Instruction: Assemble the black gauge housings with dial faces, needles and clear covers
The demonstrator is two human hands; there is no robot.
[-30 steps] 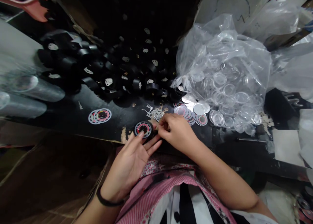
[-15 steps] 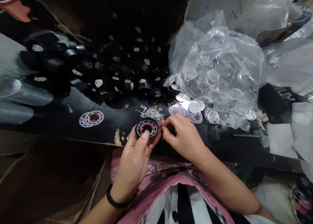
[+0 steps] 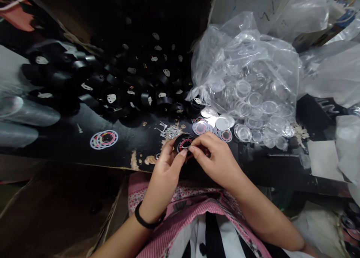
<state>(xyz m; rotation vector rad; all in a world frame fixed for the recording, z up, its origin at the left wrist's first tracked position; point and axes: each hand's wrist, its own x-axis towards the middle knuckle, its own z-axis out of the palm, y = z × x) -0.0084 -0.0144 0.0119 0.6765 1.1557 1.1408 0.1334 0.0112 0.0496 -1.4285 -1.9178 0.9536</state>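
My left hand [image 3: 168, 164] is wrapped round a black round gauge [image 3: 182, 141], its thumb at the near rim. The dial face shows a red and white scale and is partly covered by fingers. My right hand [image 3: 210, 156] is closed in a pinch over the dial, with a thin pale gauge needle [image 3: 185, 147] at its fingertips. Just beyond the gauge lies a heap of small white needles [image 3: 171, 130]. Printed dial discs [image 3: 201, 127] and silvery round discs [image 3: 222, 122] lie beyond my right hand.
Many black gauge housings [image 3: 111, 98] fill the table's back left. A clear plastic bag [image 3: 247, 63] of transparent round covers stands at the back right. More dial discs [image 3: 108, 138] lie at left. A thin metal tool [image 3: 282, 155] and a white card [image 3: 325, 159] lie at right.
My left hand has shifted right, bringing the gauge under my right hand. The right fingertips have moved from beside the gauge onto its dial.
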